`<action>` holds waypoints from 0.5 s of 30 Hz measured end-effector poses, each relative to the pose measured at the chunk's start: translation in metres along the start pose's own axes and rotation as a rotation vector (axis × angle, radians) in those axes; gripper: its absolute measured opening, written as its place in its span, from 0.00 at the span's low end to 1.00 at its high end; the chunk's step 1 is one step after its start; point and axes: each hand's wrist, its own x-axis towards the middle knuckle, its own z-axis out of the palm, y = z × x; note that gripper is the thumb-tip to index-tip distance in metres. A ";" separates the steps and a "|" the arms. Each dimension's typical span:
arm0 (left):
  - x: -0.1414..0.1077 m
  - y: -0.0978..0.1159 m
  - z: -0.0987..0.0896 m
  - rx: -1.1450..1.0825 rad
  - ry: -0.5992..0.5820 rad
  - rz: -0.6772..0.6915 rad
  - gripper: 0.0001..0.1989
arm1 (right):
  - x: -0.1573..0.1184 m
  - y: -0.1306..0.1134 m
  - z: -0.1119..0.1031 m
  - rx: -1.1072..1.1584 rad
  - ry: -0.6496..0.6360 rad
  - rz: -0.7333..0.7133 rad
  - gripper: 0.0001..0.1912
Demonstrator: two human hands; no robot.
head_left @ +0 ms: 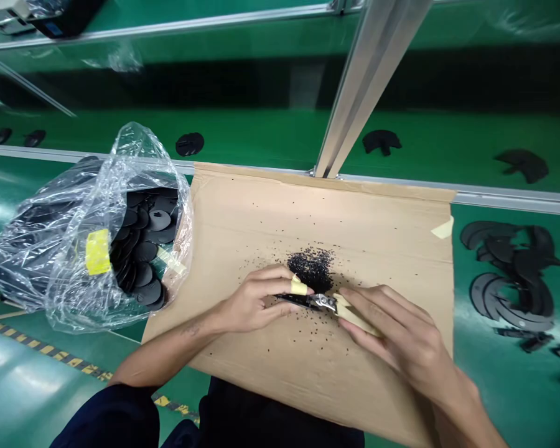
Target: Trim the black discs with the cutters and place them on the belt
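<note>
My left hand (pixel 256 298), with yellow tape round a finger, pinches a thin black plastic piece (pixel 292 300) above the cardboard sheet (pixel 242 224). Cutting pliers (pixel 325 302) with pale yellow wrapped handles lie in my right hand (pixel 401 330), its fingers closed round them. The jaws of the pliers meet the right edge of the black piece. Just behind both hands is a pile of tiny black bits (pixel 312 266), with more bits scattered around it on the cardboard.
A clear plastic bag (pixel 70 249) full of black discs (pixel 144 274) sits at the left. Black curved parts (pixel 513 298) lie on the green surface at the right. Behind the cardboard stands a metal post (pixel 364 87), with a few black pieces on the moving-blurred green surface beyond.
</note>
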 end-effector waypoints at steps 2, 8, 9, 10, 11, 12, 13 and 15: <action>0.000 0.001 0.000 0.056 0.019 0.015 0.13 | 0.002 0.000 0.000 -0.074 0.016 0.014 0.19; 0.002 0.005 0.004 0.266 -0.011 0.057 0.11 | 0.006 -0.009 -0.006 -0.287 -0.048 0.014 0.15; 0.002 0.005 0.005 0.270 0.017 0.055 0.11 | 0.006 -0.010 -0.009 -0.291 -0.054 0.031 0.15; 0.002 0.005 0.005 0.252 0.051 0.045 0.11 | 0.005 -0.010 -0.011 -0.276 -0.049 0.055 0.14; 0.002 0.005 0.005 0.216 0.086 0.023 0.11 | 0.003 -0.011 -0.014 -0.238 -0.034 0.084 0.14; 0.001 0.005 0.004 0.169 0.116 -0.012 0.11 | 0.002 -0.011 -0.016 -0.175 -0.015 0.118 0.14; 0.000 0.005 0.004 0.116 0.138 -0.058 0.11 | 0.001 -0.012 -0.017 -0.090 0.003 0.153 0.14; -0.003 0.005 0.006 -0.007 0.159 -0.156 0.10 | 0.000 -0.014 -0.014 0.104 0.024 0.212 0.14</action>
